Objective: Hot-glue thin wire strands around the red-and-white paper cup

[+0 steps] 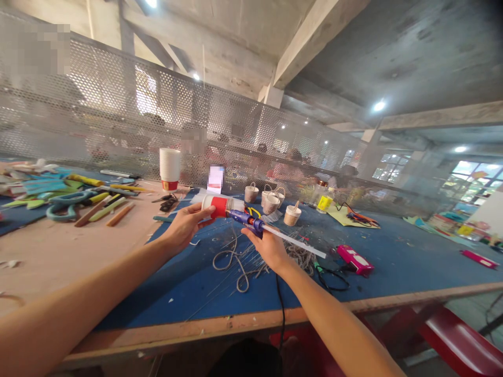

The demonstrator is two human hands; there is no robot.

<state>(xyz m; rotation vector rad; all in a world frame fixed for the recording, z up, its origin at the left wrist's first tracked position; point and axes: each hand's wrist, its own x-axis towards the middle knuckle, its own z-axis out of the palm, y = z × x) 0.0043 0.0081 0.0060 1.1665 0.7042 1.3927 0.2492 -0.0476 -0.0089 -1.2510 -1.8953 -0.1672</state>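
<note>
Paper cup point(220, 206): held on its side, red band showing, above the desk point(157, 296), just beside the nozzle of a glue gun; whether the two touch cannot be told.
Left hand point(190, 222): closed around the cup, which is gripped between thumb and fingers.
Right hand point(270, 247): wrapped about the handle of the blue glue gun point(245, 219), which is pointed at the cup.
Glue stick point(296, 241): seen jutting from the gun's rear, long and whitish.
Grey cord point(304, 255): heaped in a tangle beneath and beside the right hand.
Small cups point(271, 202): grouped beyond the hands, some fitted with loop handles.
Stacked cups point(170, 167): stood upright near the mesh panel point(236, 141).
Magenta box point(354, 260): laid right of the cord.
Blue-handled scissors point(63, 210): placed at far left among tools.
</note>
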